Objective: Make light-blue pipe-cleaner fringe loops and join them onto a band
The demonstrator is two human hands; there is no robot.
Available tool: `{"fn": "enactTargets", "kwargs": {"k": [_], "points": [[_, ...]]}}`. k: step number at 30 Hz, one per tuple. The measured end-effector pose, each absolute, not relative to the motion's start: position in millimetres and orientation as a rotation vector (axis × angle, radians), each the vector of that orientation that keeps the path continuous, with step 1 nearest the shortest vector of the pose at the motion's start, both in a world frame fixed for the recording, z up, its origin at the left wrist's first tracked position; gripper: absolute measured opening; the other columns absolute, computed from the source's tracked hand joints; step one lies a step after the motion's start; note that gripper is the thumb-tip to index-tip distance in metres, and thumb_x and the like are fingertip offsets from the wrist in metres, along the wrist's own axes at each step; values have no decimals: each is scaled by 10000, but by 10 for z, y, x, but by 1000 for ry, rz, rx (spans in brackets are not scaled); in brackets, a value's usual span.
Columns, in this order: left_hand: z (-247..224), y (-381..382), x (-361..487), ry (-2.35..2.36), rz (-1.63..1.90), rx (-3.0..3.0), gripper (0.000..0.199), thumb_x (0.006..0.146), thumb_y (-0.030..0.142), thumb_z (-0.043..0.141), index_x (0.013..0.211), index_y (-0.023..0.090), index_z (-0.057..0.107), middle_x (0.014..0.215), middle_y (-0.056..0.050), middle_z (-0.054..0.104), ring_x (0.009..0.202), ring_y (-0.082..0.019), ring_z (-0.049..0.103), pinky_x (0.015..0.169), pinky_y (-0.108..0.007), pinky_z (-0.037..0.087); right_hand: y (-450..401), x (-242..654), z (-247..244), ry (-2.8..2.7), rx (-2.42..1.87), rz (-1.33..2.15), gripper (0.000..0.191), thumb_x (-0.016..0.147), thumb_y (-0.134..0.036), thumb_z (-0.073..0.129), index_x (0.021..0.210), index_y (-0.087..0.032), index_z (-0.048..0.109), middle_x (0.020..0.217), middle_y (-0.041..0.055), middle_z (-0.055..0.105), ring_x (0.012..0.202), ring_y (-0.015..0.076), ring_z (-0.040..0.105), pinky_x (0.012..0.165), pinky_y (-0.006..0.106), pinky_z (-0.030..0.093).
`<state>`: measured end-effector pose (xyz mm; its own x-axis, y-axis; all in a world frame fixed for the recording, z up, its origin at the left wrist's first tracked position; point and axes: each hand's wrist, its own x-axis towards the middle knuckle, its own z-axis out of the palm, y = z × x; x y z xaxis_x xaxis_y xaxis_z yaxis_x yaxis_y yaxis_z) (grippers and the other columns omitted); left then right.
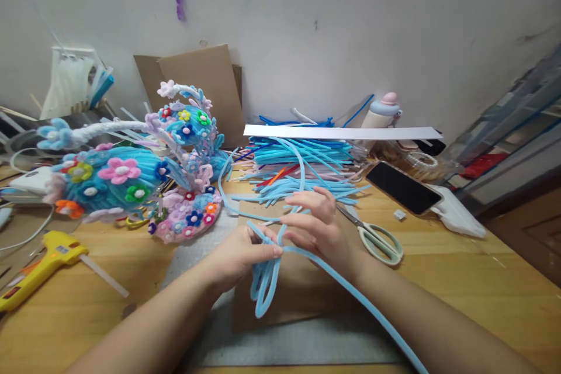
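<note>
Here, we work at a wooden desk (460, 286), light in colour and with visible grain, which stands against a plain grey wall (280, 11). On the desk lies a grey mat (263, 353), and over it a brown sheet (307, 301). Above this sheet, our left hand (241, 254) holds the light-blue fuzzy stem (370, 305), its grip clamped on the folded loops between thumb and fingers. Our right hand (324, 225) is just beside, with its fingers bent and a little spread; we cannot tell if its grip is closed on a strand. Behind the hands there is a pile of fuzzy stems (307, 155), mostly blue, with a white strip (342, 132) across it. To the right are the scissors (381, 242) and a dark-screened phone (404, 188). To the left we see a yellow glue gun (56, 254) and flower-covered crafts (127, 175), with cardboard (201, 85) leaning behind them. A small purple object (179, 3) hangs on the wall, and at the far right stand clear panels.
</note>
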<state>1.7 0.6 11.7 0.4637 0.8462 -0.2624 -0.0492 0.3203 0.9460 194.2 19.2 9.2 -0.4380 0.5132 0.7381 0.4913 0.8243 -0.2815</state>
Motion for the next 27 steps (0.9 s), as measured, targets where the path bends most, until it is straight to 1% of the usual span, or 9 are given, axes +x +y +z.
{"fn": "enactTargets", "kwargs": {"k": [3, 5, 9, 12, 16, 18, 22, 24, 27], "points": [[89, 38, 26, 964, 804, 1051, 216, 610, 309, 716, 679, 131, 616, 590, -2, 563, 548, -111, 475, 536, -230, 340, 205, 1897, 56, -2024, -736, 345, 148, 777, -211, 593, 916, -228, 544, 949, 59, 558, 914, 196, 519, 827, 378, 401], [66, 59, 28, 962, 845, 1036, 219, 616, 317, 711, 683, 125, 628, 606, -8, 573, 562, -113, 482, 545, -229, 346, 197, 1853, 38, -2056, -663, 636, 149, 771, -226, 597, 904, -201, 535, 886, 57, 562, 837, 182, 529, 742, 330, 438], [25, 77, 35, 926, 878, 1047, 198, 612, 286, 720, 656, 116, 628, 594, 3, 553, 560, -99, 455, 539, -218, 329, 148, 1755, -9, -1909, -686, 960, 80, 805, -251, 574, 824, -173, 568, 784, 33, 577, 728, 146, 541, 671, 278, 432], [18, 74, 40, 948, 899, 1066, 186, 621, 272, 715, 645, 120, 611, 580, 9, 548, 548, -94, 449, 535, -218, 320, 128, 1714, -41, -1682, -772, 1200, 129, 776, -272, 611, 747, -166, 544, 693, -4, 552, 629, 111, 513, 587, 235, 409], [63, 64, 42, 947, 864, 1103, 190, 637, 288, 697, 664, 119, 614, 597, -13, 586, 567, -117, 494, 559, -233, 354, 208, 1763, -53, -1561, -663, 1644, 168, 729, -256, 655, 805, -163, 537, 701, -14, 564, 633, 97, 531, 573, 211, 400], [86, 53, 44, 960, 857, 1118, 196, 626, 294, 702, 668, 124, 615, 597, -10, 588, 561, -118, 501, 550, -230, 362, 270, 1803, -57, -1431, -653, 1818, 198, 711, -275, 670, 820, -156, 555, 701, -6, 577, 600, 90, 533, 518, 189, 382], [54, 10, 71, 1001, 830, 1194, 195, 618, 291, 705, 692, 136, 613, 649, -19, 617, 570, -126, 528, 544, -233, 393, 329, 1830, -56, -1070, -730, 1988, 279, 767, -369, 600, 932, -145, 599, 784, 42, 605, 567, 82, 520, 463, 180, 373], [4, -23, 101, 1043, 779, 1262, 194, 626, 291, 695, 702, 133, 612, 620, -17, 610, 532, -119, 518, 519, -231, 394, 339, 1837, -39, -968, -730, 1998, 276, 789, -358, 576, 976, -156, 601, 819, 51, 606, 574, 82, 517, 453, 172, 371], [-71, -74, 157, 1115, 673, 1333, 186, 640, 295, 674, 702, 129, 616, 532, 7, 566, 470, -102, 485, 476, -216, 373, 409, 1895, 43, -885, -724, 1915, 200, 809, -313, 559, 944, -173, 607, 813, 40, 604, 638, 97, 544, 498, 174, 412]]}}
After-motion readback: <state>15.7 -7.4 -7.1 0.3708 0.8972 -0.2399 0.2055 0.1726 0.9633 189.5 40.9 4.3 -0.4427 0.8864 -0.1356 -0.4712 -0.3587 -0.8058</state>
